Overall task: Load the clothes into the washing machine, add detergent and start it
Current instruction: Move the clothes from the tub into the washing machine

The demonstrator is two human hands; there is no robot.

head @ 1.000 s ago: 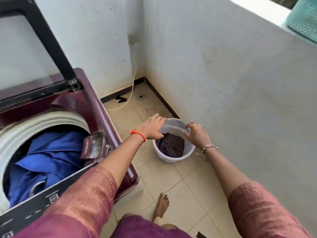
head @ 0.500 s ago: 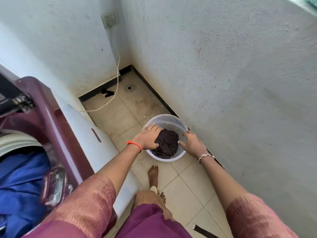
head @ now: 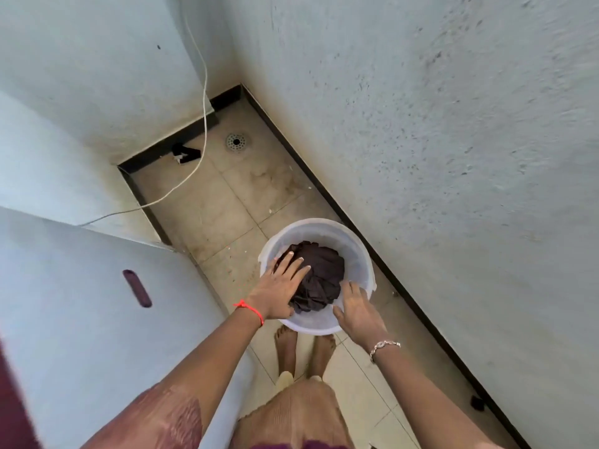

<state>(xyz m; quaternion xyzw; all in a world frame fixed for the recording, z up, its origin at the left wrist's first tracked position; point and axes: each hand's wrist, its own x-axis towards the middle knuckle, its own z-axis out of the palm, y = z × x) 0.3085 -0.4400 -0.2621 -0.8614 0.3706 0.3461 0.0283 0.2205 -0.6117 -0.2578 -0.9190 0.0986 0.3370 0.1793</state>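
A translucent white bucket (head: 324,223) stands on the tiled floor against the right wall. A crumpled dark brown cloth (head: 325,270) fills its bottom. My left hand (head: 278,290), with a red thread at the wrist, lies flat on the cloth's left side with fingers spread. My right hand (head: 358,311), with a silver bracelet, reaches over the near right rim, its fingertips at the cloth's edge. Neither hand has closed on the cloth. Of the washing machine (head: 97,319), only the white side panel and a maroon sliver show at the left; its tub is out of view.
My bare feet (head: 303,350) stand just behind the bucket. A white cable (head: 198,157) runs down the far wall across the floor toward the machine. A floor drain (head: 236,142) and a small black object (head: 186,153) sit in the far corner. Walls close in at right.
The view has swung right and down, away from the machine's open tub with blue clothes. Both hands went from the bucket's rim down onto the dark cloth.
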